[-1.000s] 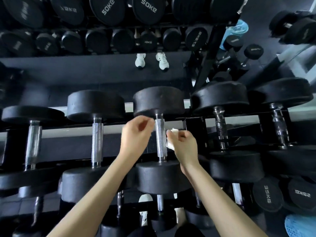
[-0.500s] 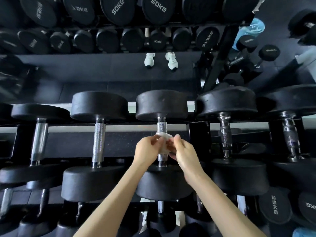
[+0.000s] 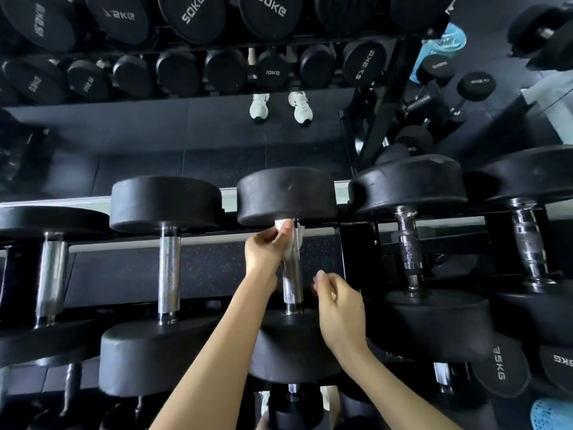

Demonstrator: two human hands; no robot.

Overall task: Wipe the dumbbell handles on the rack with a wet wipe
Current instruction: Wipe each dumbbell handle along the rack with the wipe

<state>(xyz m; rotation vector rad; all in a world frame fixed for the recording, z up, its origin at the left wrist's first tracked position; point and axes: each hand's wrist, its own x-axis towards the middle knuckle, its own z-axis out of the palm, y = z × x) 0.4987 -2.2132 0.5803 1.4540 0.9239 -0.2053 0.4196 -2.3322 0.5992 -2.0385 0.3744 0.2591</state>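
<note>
Handover done: white wet wipe (image 3: 288, 246) now pinched by left hand (image 3: 266, 248) fingers alone at the 12 o'clock end of the knurled chrome handle (image 3: 293, 285) of the centre black dumbbell (image 3: 286, 197), right hand (image 3: 341, 305) released at 4 o'clock, fingers loosely curled, empty; single-hand wiping stroke judged under way.

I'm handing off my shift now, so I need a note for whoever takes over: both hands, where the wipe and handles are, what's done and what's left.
Left hand: pinches the wet wipe against the far end of the middle dumbbell handle, just under the head.
Right hand: loosely curled, holds nothing, beside the handle's near end.
Done: the wipe is on this handle. Which handles are already clean cannot be told.
Left: draw the wipe down this handle, then likely do the left neighbour handle and the right neighbour handle.
</note>
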